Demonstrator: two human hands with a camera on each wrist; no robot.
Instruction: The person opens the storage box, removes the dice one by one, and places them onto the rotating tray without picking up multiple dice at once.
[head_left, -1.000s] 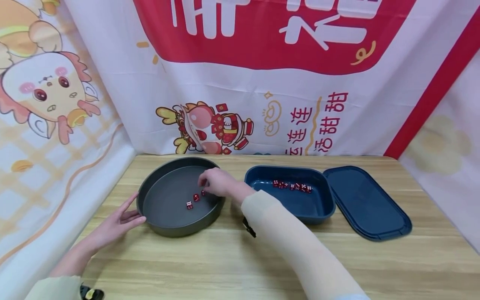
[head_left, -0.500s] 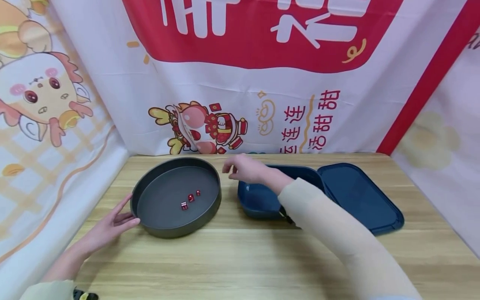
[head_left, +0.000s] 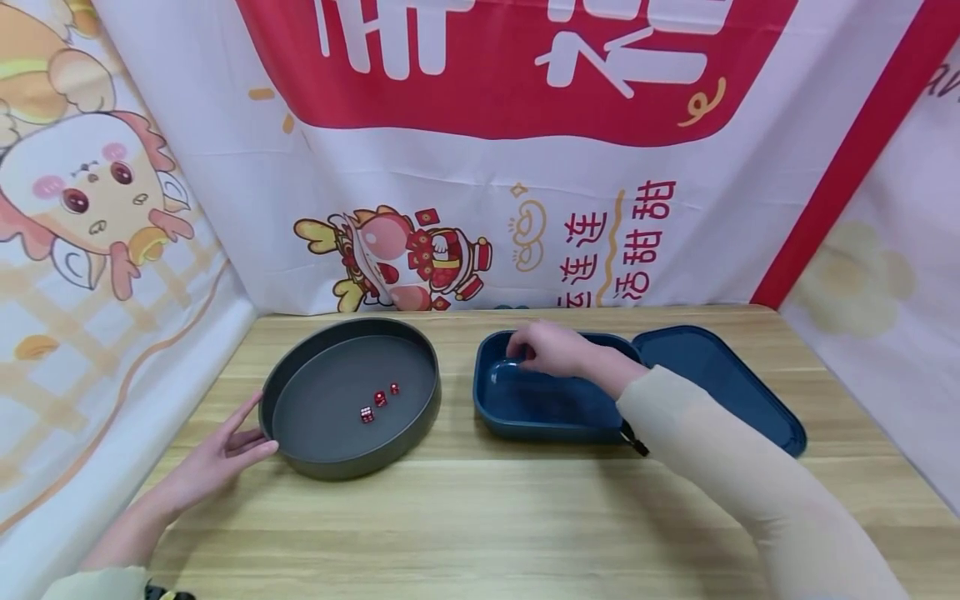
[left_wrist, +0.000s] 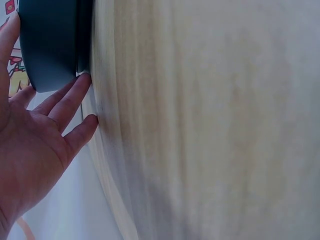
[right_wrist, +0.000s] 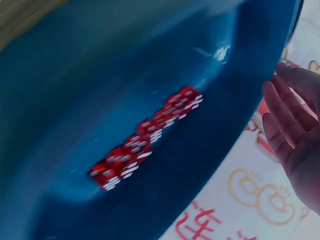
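Note:
Three red dice (head_left: 380,399) lie in a slanting line inside a round dark grey pan (head_left: 322,392) on the left. My left hand (head_left: 225,454) touches the pan's left wall with spread, fairly straight fingers; the left wrist view shows the fingertips at the pan's (left_wrist: 52,45) side. Over the blue rectangular container (head_left: 540,429) hovers my right hand (head_left: 553,347), its fingers loosely bent with nothing seen between them. In the right wrist view, a row of several red dice (right_wrist: 145,135) rests on the container's floor, apart from the fingers. The head view hides that row behind the hand.
A flat dark blue lid (head_left: 720,383) lies right of the container, partly covered by the right sleeve (head_left: 720,450). The wooden table (head_left: 450,525) runs back to a printed cloth (head_left: 480,167), with more cloth at both sides.
My right hand has left the pan and moved right to above the blue container. The three dice stay in the pan, and my left hand keeps its place at the pan's side.

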